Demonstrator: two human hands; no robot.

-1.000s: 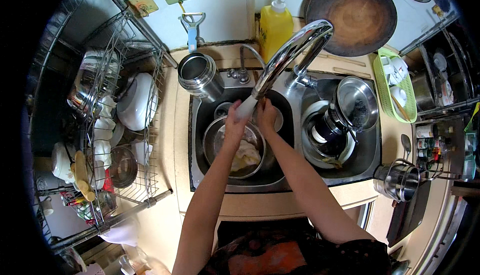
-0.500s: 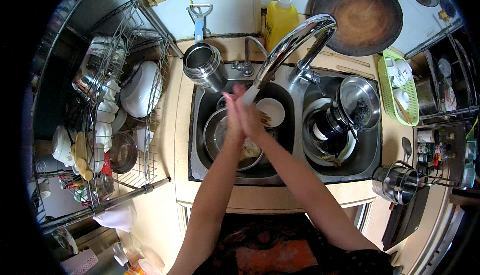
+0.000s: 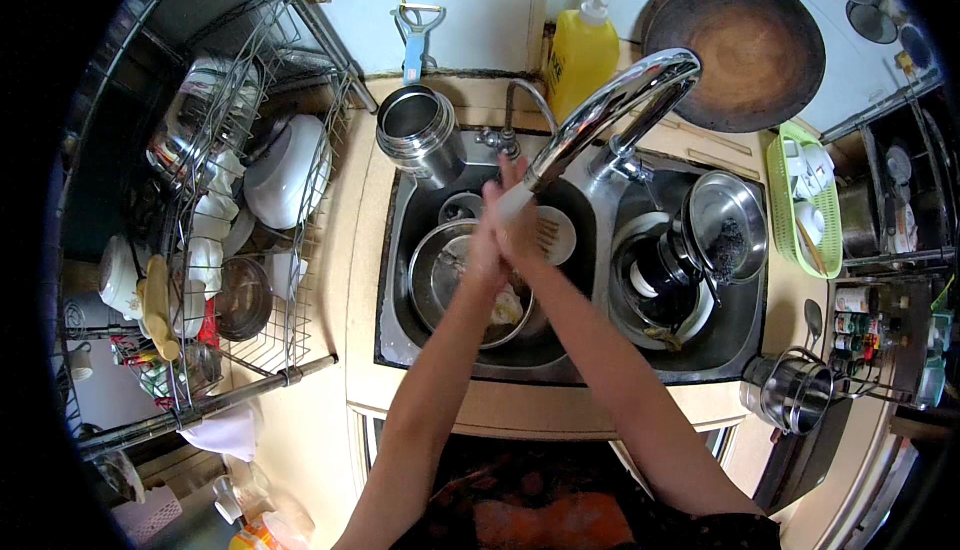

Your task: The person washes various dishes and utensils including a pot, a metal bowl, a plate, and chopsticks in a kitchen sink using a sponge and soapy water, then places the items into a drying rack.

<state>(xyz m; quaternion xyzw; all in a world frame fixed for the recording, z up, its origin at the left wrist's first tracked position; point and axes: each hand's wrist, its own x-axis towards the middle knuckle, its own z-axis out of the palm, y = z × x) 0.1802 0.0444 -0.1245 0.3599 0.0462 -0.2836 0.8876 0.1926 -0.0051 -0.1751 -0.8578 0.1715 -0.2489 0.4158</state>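
Note:
Over the left sink basin (image 3: 571, 280), my left hand (image 3: 484, 247) and my right hand (image 3: 517, 238) are pressed palm to palm, fingers stretched out and a little blurred. Neither shows anything between the palms. The pale spout end of the chrome faucet (image 3: 598, 108) hangs right above them and partly covers the fingers. Below, a round metal pot (image 3: 425, 302) holds pale scraps (image 3: 506, 307). A white bowl (image 3: 565, 236) sits just right of my hands, with brown slats of something unclear in it.
In the right basin, pans and a metal bowl (image 3: 727, 212) are stacked. A steel flask (image 3: 430, 158) and a yellow pump bottle (image 3: 583, 55) stand behind. A dish rack (image 3: 290, 300) is on the left, a green basket (image 3: 826, 212) and pots (image 3: 785, 390) on the right.
My hands stay pressed together under the spout and have shifted slightly against each other. The whole view has moved a little, so the scene sits lower in the picture.

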